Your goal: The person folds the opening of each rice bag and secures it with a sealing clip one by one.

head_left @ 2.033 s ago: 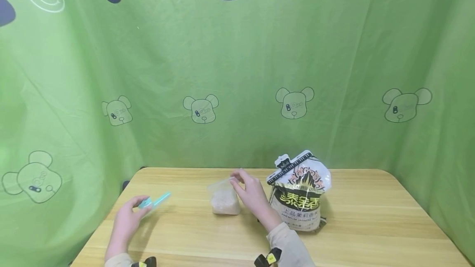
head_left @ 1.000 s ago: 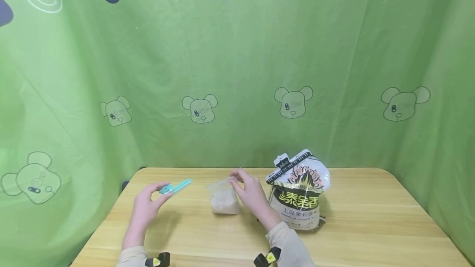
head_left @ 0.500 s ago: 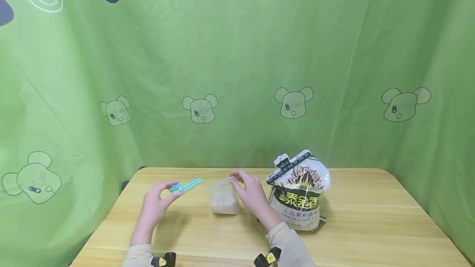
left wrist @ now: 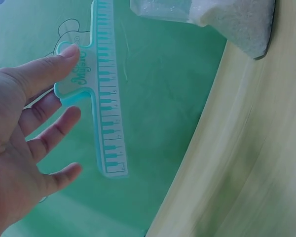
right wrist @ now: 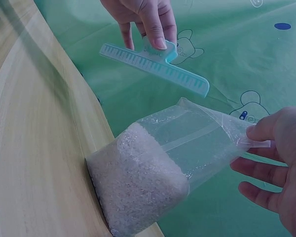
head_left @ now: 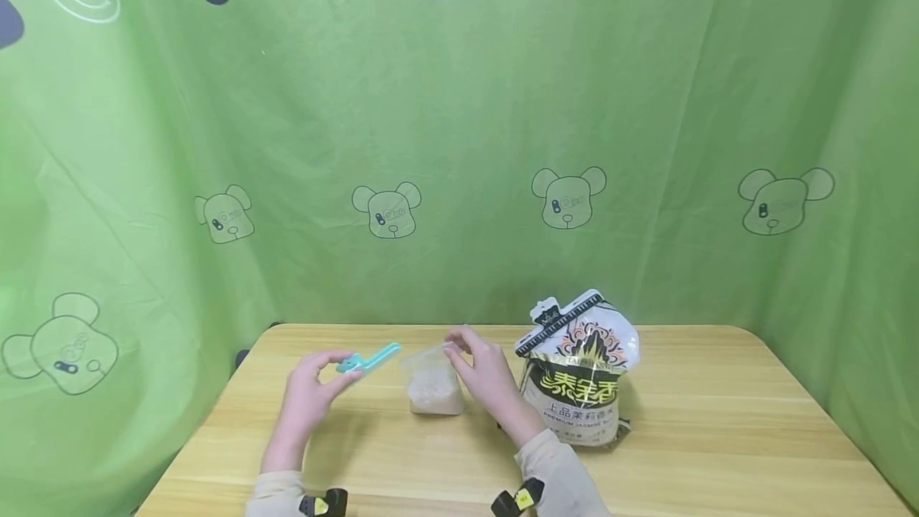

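Note:
My left hand [head_left: 313, 389] pinches the grip of a turquoise bag clip [left wrist: 111, 108] between thumb and index finger, with the other fingers spread. The clip's long bar bears a piano-key pattern and ruler marks. It is in the air just left of a clear plastic bag of rice [right wrist: 138, 177], its bar near the bag's top edge. The bag stands on the table, its lower half filled with white rice and its upper part empty film. My right hand [head_left: 488, 373] pinches the upper right corner of that film between thumb and index finger.
A large printed rice bag [head_left: 574, 405] stands to the right of my right hand, its folded top held by a black-and-white clip [head_left: 560, 324]. The wooden table [head_left: 718, 421] ends at a green curtain [head_left: 459, 262] behind.
My left hand has carried the turquoise bag clip rightward and a little up, toward the clear bag of rice. My right hand keeps its pinch on the bag's corner.

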The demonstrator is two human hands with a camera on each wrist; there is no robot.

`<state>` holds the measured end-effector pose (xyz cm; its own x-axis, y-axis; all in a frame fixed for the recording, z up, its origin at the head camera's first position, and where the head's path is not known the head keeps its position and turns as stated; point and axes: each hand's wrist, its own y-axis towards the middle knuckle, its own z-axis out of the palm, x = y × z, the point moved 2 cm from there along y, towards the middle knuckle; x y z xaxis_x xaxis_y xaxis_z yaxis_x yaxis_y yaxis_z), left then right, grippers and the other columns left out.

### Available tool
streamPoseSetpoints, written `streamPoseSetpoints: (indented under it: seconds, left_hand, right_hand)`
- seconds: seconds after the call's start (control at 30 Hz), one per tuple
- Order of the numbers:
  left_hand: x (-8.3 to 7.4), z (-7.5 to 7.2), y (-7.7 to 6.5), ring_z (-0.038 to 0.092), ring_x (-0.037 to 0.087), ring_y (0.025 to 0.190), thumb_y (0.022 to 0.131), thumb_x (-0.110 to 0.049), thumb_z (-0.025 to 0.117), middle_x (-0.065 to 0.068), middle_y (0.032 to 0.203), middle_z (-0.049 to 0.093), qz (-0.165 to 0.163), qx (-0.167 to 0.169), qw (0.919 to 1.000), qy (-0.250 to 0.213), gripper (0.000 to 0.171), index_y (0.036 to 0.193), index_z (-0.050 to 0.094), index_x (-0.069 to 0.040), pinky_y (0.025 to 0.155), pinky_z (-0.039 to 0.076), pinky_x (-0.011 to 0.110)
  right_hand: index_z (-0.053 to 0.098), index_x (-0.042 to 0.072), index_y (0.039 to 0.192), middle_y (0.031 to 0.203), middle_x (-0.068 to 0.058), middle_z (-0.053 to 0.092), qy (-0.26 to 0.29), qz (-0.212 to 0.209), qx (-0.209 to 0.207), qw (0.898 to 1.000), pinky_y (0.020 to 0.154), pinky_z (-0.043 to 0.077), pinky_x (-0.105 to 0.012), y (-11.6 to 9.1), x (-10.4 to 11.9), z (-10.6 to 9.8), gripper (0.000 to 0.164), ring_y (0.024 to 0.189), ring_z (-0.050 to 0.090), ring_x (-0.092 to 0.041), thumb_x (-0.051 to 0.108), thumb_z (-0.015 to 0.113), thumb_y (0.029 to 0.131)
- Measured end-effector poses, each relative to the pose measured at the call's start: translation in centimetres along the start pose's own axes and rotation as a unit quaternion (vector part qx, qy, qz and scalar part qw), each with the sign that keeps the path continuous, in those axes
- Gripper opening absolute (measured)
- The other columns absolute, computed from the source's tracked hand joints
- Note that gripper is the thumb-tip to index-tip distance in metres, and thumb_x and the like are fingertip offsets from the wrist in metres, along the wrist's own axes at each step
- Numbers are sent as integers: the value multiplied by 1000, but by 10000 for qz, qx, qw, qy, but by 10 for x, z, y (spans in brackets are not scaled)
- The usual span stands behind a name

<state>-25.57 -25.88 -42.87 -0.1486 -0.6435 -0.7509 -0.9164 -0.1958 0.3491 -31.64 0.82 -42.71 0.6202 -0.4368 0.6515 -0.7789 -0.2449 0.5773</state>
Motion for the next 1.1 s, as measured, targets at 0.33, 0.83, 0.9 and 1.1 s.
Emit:
streamPoseSetpoints:
  seconds: [0.33,0.83,0.9,1.1]
  left_hand:
    - [-6,4,0,58,21,102,76,-19,82,4,99,74,476,-414,9980,39,22,96,74,-13,94,43,41]
    - [-5,11,2,61,23,91,72,-16,83,4,90,74,1022,-366,9941,47,19,89,74,-13,107,30,48]
    - [-5,12,3,59,22,92,72,-17,83,3,90,74,972,-309,9948,51,20,89,74,-14,103,32,45]
    - [-6,16,6,59,25,97,73,-20,82,4,94,74,797,-103,9968,-21,18,89,74,-14,111,29,53]
  right_hand:
    - [64,13,107,105,-8,74,13,85,35,10000,93,55,-43,0,0,-1,16,100,70,-27,16,66,91]
    - [64,11,107,105,-9,74,16,27,20,10000,93,56,-42,0,2,0,16,101,70,-27,15,66,91]
    - [64,11,107,105,-9,73,10,26,13,10000,93,56,-42,0,2,0,17,101,70,-27,15,66,91]
    - [64,11,107,106,-9,73,-19,69,16,10000,93,55,-42,0,2,0,17,102,70,-28,15,66,91]
